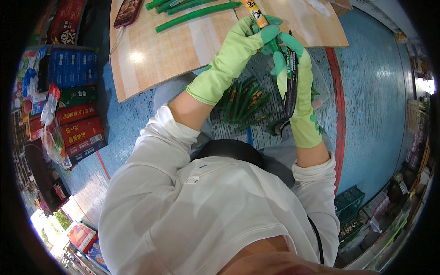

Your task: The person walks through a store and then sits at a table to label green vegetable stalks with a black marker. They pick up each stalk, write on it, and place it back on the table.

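My left hand [268,32], in a light green rubber-palmed glove, grips a slim green tube [274,44] below a yellow label [256,13]. Black marks stand on that label. In a matching glove, my right hand [290,50] holds a black marker pen [291,84], which lies lengthwise along the palm and wrist. Its fingers are close to the tube's lower end; whether they touch it is hard to tell. Beyond my left hand, several long green tubes [197,16] rest on the wooden tabletop [165,58]. Between my legs, a pile of green tubes with orange labels [245,99] sits low down.
A phone [128,13] with a white cable lies at the table's left. Stacked printed cartons [80,130] stand on the left side. A clear plastic container [321,86] is beyond my right wrist. Green crates [349,204] sit right on the blue floor [371,113].
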### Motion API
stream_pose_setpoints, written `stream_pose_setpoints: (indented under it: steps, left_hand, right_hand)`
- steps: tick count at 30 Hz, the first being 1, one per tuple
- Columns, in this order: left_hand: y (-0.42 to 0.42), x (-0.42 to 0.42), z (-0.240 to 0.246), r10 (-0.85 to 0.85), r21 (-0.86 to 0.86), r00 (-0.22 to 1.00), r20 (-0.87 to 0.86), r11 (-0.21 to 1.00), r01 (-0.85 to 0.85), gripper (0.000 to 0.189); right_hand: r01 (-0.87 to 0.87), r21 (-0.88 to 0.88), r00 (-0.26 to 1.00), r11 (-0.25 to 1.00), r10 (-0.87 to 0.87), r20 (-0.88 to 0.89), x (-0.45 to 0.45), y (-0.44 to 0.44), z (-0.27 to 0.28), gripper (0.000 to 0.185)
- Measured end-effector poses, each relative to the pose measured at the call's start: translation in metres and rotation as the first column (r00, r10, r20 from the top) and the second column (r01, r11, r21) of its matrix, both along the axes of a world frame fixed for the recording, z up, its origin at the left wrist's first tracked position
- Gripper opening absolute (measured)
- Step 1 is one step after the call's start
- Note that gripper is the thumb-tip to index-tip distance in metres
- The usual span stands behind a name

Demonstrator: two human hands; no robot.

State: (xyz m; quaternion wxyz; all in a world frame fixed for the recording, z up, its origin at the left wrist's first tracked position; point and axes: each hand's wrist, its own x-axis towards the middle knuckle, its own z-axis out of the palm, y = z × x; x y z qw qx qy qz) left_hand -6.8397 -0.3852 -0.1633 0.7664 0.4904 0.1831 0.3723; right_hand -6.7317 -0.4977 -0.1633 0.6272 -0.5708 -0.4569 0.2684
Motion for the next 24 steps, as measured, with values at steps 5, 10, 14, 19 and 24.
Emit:
stream_pose_setpoints:
  steps: [5,10,14,19,24]
  left_hand:
    - [0.001,-0.004,0.001,0.033,0.024,0.999,-0.027,0.999,-0.033,0.033]
    - [0.035,-0.041,0.05,0.313,0.45,0.949,-0.028,0.852,-0.268,0.04]
    - [0.124,-0.072,0.093,0.529,0.734,0.752,-0.392,0.673,-0.09,0.037]
    - [0.262,-0.077,0.053,0.805,0.85,0.455,-0.381,0.112,0.514,0.039]
    - [0.256,-0.038,0.054,0.801,0.727,0.264,-0.538,0.282,0.626,0.039]
  right_hand:
    - [0.033,0.029,0.995,0.999,-0.03,-0.092,0.0,-0.006,0.008,0.039]
    - [0.131,0.065,0.991,0.989,-0.134,0.031,0.019,-0.008,0.014,0.038]
    - [0.138,0.057,0.987,0.989,-0.142,0.079,0.024,-0.014,0.02,0.037]
    - [0.124,0.1,0.98,0.987,-0.137,0.142,0.021,-0.007,0.02,0.043]
    - [0.108,0.098,0.984,0.989,-0.121,0.132,0.025,-0.016,0.019,0.043]
